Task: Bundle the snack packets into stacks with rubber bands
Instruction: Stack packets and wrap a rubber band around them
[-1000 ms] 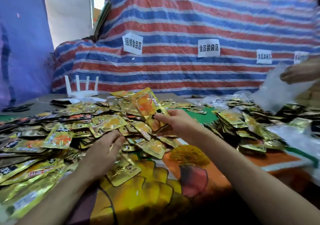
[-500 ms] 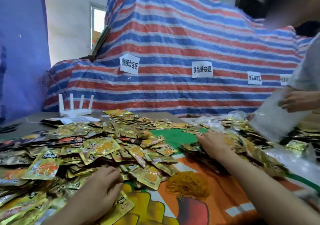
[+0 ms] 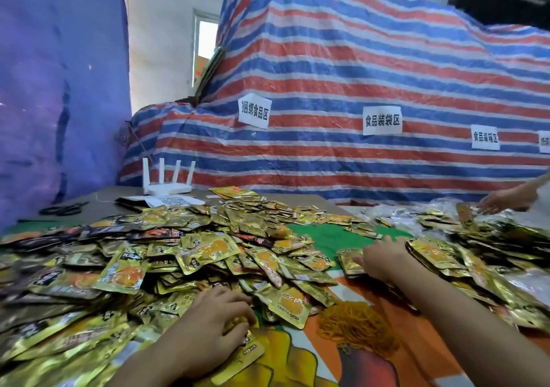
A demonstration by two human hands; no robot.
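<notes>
Several gold snack packets [image 3: 208, 250] lie in a loose heap across the left and middle of the table. My left hand [image 3: 214, 324] sits at the near edge of that heap, thumb and fingers curled round a gold packet [image 3: 242, 354]. My right hand [image 3: 384, 258] lies with fingers spread on a small stack of packets [image 3: 349, 263] at the left edge of a second pile of stacked packets [image 3: 464, 267]. A heap of yellow rubber bands [image 3: 354, 324] lies on the printed cloth between my arms.
Another person's hand [image 3: 506, 200] reaches over clear plastic bags [image 3: 398, 214] at the far right. A white router [image 3: 166, 183], papers and black scissors [image 3: 64, 208] sit at the table's back left. A striped tarpaulin [image 3: 327, 89] with paper labels rises behind.
My right hand carried a raised stack of packets rightwards and down to the right pile, where it now lies flat. My left hand stayed on the near heap. The view tilted upward.
</notes>
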